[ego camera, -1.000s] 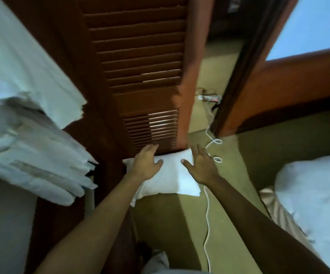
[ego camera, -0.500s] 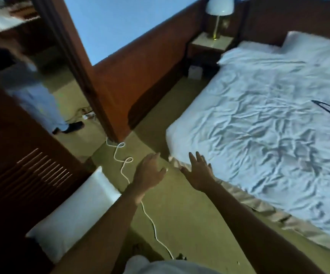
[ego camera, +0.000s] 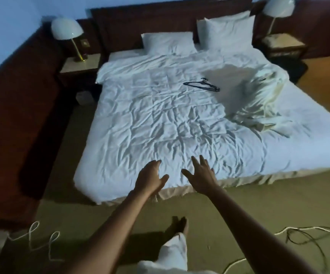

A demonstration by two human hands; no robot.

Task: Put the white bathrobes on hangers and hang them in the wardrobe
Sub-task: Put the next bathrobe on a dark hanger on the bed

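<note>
A crumpled white bathrobe lies in a heap on the right side of the bed. A black hanger lies flat on the sheet near the middle, left of the robe. My left hand and my right hand are stretched out side by side over the bed's foot edge, fingers spread and holding nothing. Both are well short of the hanger and the robe. The wardrobe is out of view.
Two pillows lean at the headboard. Lamps stand on nightstands at both sides. White cables lie on the carpet at left and right. My bare foot stands on the carpet before the bed. A dark wooden wall panel runs along the left.
The view has swung from the wardrobe door and floor pillow to the right, now facing the whole bed. Both hands stayed empty and outstretched in front of me.
</note>
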